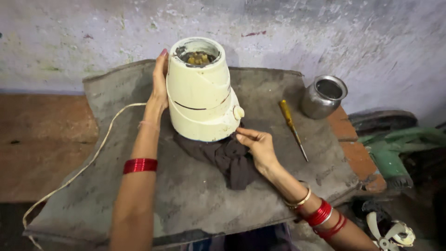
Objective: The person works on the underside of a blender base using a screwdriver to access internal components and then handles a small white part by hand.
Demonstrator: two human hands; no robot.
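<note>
A cream mixer-grinder base (200, 93) stands tilted on a grey slab (195, 195), its open top showing a dirty coupling. My left hand (159, 81) lies flat against its left side, holding it. My right hand (258, 146) pinches a dark brown cloth (232, 160) at the base's lower right edge, just below the cream knob (239, 112). The cloth is partly tucked under the appliance. A white power cord (88, 162) runs off to the left from behind my left arm.
A yellow-handled screwdriver (292, 128) lies on the slab to the right. A steel pot (324, 96) stands at the back right corner. Green machinery (395, 148) and a white fan blade (390, 234) sit lower right. A stained wall (325, 32) rises behind.
</note>
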